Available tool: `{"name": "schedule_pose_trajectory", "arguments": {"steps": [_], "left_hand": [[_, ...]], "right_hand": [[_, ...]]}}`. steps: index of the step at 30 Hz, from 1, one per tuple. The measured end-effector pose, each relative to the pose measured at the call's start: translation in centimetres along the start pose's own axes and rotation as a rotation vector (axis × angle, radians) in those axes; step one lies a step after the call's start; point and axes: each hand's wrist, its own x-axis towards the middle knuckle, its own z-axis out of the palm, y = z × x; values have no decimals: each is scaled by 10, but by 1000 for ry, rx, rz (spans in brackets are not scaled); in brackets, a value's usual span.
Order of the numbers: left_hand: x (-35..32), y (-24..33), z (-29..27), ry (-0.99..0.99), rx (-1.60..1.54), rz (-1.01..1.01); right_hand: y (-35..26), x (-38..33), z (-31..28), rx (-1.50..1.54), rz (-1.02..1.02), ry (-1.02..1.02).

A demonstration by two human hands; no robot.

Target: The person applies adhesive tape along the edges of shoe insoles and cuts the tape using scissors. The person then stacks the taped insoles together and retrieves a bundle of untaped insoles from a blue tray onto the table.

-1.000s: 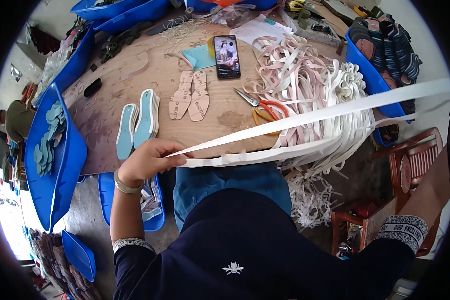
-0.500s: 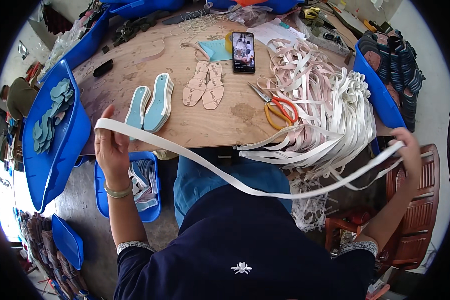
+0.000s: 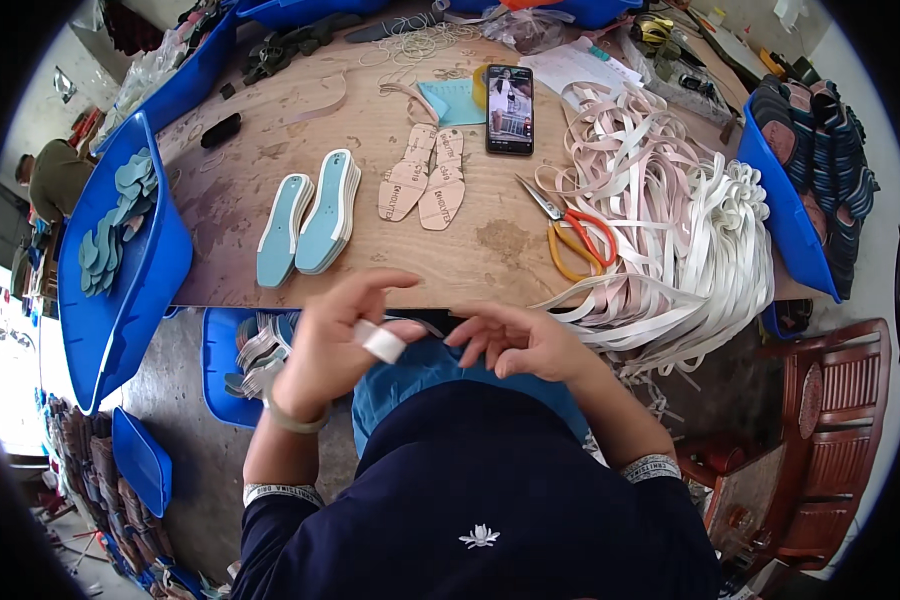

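On the wooden table [image 3: 270,180] I count two light blue insoles [image 3: 310,225] lying side by side, two tan sole patterns [image 3: 425,185] beside them, one dark phone [image 3: 510,108] lying flat, and one pair of scissors with orange handles [image 3: 575,235]; the pile of pale straps [image 3: 670,230] at the right has too many pieces to count; at the left one big blue tub [image 3: 155,280] holds grey-blue cut pieces, and a second blue tub [image 3: 785,200] at the right holds dark sandals. Both hands are raised together in front of the body, just below the near table edge; the left hand [image 3: 335,340] is turned with the wrist bent and the fingers loosely curled, the index finger stretched toward the table, and it holds a short white strap end [image 3: 382,343] that is bent over between thumb and fingers; the right hand [image 3: 515,340] is just beside it, half closed, the fingertips pointing to the left hand; whether it pinches the same strap I cannot tell, because the fingers cover that place; a red wooden chair [image 3: 830,420] stands at the person's right.
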Motion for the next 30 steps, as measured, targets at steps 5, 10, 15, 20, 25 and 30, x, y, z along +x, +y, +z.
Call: {"name": "schedule_pose_trajectory", "arguments": {"steps": [5, 10, 15, 20, 25, 30], "left_hand": [[22, -16, 42, -66, 406, 48], [34, -18, 57, -19, 416, 188], [39, -18, 59, 71, 629, 313], [40, -20, 63, 85, 445, 111], [44, -36, 74, 39, 1, -63], [49, -44, 64, -29, -54, -183]], "right_hand": [[17, 12, -1, 533, -127, -47], [6, 11, -13, 541, -48, -12], [-4, 16, -10, 464, 16, 95], [-3, 23, 5, 419, -4, 302], [13, 27, -2, 352, -63, 472], [4, 30, -20, 352, -104, 576]]}}
